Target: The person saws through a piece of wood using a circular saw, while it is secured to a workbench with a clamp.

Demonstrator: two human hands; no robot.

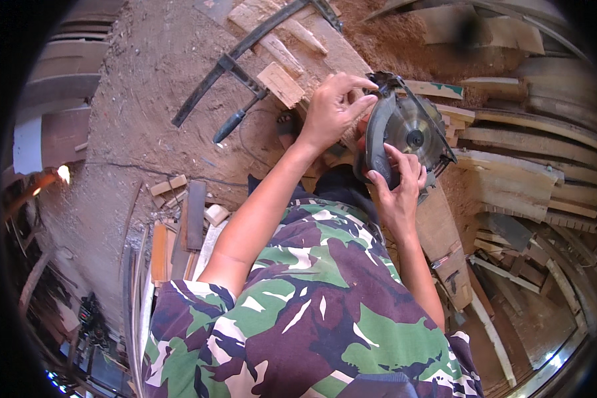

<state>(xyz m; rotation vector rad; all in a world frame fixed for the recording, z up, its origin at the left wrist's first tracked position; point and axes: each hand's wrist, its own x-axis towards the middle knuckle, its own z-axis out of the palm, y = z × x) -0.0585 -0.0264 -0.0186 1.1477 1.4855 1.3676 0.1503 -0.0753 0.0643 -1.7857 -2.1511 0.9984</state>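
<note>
A circular saw [381, 132] lies tipped on its side over a wooden board, its round blade [411, 126] facing up. The thumb and forefinger of my left hand [335, 109] close on the far edge of the saw, beside its dark guard. My right hand [401, 186] grips the near end of that curved guard, with the thumb on one side and the fingers bent toward the blade. Most of the saw's motor body is hidden beneath the guard and my hands.
A long bar clamp [245, 50] with a dark handle [229, 126] lies across the plank beyond my left hand, near a pale wood block [282, 84]. Stacked boards [511, 179] fill the right side. Offcuts [179, 232] lie at left; a cable [172, 171] crosses the dusty ground.
</note>
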